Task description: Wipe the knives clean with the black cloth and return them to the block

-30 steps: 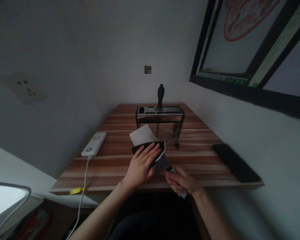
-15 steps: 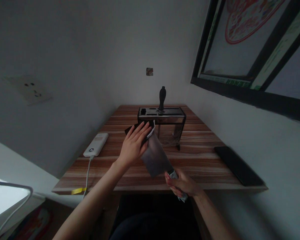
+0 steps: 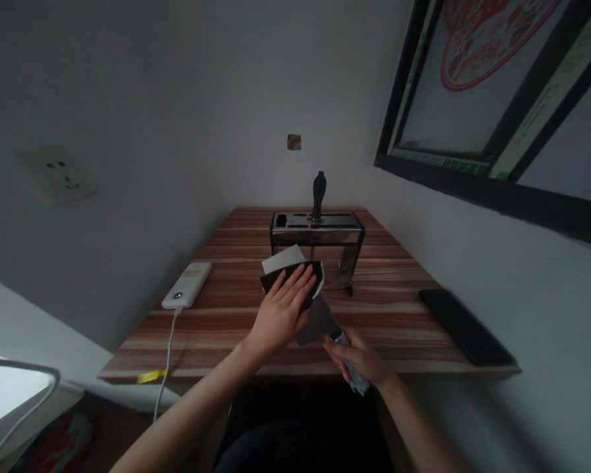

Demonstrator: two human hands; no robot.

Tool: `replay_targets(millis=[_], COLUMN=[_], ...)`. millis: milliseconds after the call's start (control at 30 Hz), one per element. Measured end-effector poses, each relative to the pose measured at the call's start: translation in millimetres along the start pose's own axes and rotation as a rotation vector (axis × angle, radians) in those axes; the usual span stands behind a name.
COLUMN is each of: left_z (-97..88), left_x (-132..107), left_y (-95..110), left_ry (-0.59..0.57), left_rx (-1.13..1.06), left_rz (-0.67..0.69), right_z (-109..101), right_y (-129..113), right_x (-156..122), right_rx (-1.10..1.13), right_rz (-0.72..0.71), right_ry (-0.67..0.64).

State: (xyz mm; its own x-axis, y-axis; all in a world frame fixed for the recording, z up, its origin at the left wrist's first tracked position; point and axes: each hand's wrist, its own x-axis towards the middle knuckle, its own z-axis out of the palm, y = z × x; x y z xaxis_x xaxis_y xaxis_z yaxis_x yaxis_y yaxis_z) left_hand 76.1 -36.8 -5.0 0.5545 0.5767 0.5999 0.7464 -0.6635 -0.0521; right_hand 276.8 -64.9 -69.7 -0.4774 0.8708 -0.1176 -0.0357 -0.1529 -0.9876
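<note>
A cleaver point(image 3: 319, 323) with a broad grey blade slants away from me above the table's near part. My right hand point(image 3: 360, 360) is closed round its handle point(image 3: 355, 380), which looks wrapped in pale material. Across the blade lies a black cloth-like sheet point(image 3: 317, 276) with a white edge; I cannot tell its exact material. My left hand point(image 3: 283, 307) presses the sheet onto the blade with its fingers on top and the thumb side hidden. The blade's far end shows beyond the sheet, and its middle is covered.
Behind my hands stands a knife block point(image 3: 342, 238) with clear sides and a black-handled tool point(image 3: 318, 196) upright in it. A white power bank point(image 3: 187, 286) with a cable lies left on the wooden table point(image 3: 241, 226). A black phone-like slab point(image 3: 465, 325) rests at right.
My left hand and the black sheet have slid down the blade toward the handle, uncovering the blade's far end. My right hand stays on the handle.
</note>
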Motion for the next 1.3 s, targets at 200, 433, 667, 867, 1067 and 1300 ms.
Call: replay_targets(millis=[200,433,667,867,1067,1300], left_z=[9.4,10.3,12.1,8.9,2.8,-0.3], left_x=[-24,-38,-34,-29,-20,6], left_y=[31,47,43,30,7,-27], left_ry=[-0.099,-0.167,-0.170,-0.151,-0.076,0.063], left_rx=[-0.072,-0.161,-0.166,-0.153,-0.131,-0.107], left_rz=[0.113,0.165,0.171,0.144,0.074,-0.046], right_z=[1,1,1,2,2,2], right_y=[-1,-2,0,-3,-4,-4], right_x=[1,0,1,0,-1,-2], right_rx=[-0.052,-0.046,0.012,-0.044,-0.038,-0.034], right_rz=[-0.017,0.015,0.008,-0.027,-0.005,0.011], right_ry=[0.032,0.077,0.109,0.040,-0.021,0.000])
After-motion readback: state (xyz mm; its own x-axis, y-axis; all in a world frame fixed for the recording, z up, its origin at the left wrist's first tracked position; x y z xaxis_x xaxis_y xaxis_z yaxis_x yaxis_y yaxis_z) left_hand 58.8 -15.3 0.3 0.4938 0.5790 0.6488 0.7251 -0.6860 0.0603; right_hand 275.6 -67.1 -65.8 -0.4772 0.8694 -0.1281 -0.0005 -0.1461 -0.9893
